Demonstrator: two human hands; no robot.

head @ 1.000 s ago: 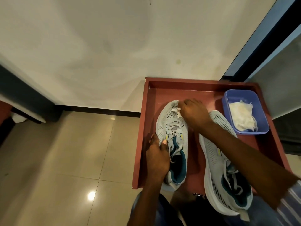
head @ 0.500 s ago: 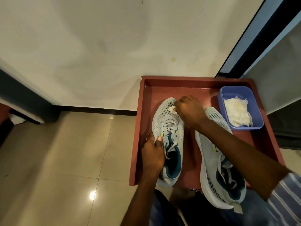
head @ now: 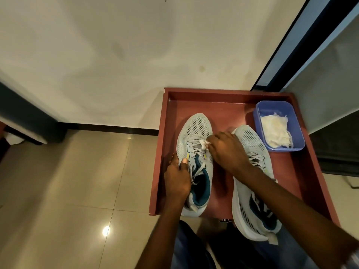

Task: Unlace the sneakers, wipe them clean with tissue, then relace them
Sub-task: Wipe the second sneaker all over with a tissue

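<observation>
Right hand [head: 226, 150] slid from toe down to laces, pinching tissue wad [head: 204, 144]; left hand [head: 177, 176] gripped left sneaker [head: 196, 136] at 9 o'clock side. Wiping step; next, cover remaining upper.

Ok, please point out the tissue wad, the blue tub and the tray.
tissue wad [head: 203, 145]: head view, its white middle at the right hand's fingertips.
blue tub [head: 261, 105]: head view, far rim.
tray [head: 223, 92]: head view, far wall.

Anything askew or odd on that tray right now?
One thing: the right sneaker sticks out past the near edge of the red tray, heel overhanging. The left sneaker is being wiped with tissue while the laces are in. The blue tub of tissues sits upright.
</observation>
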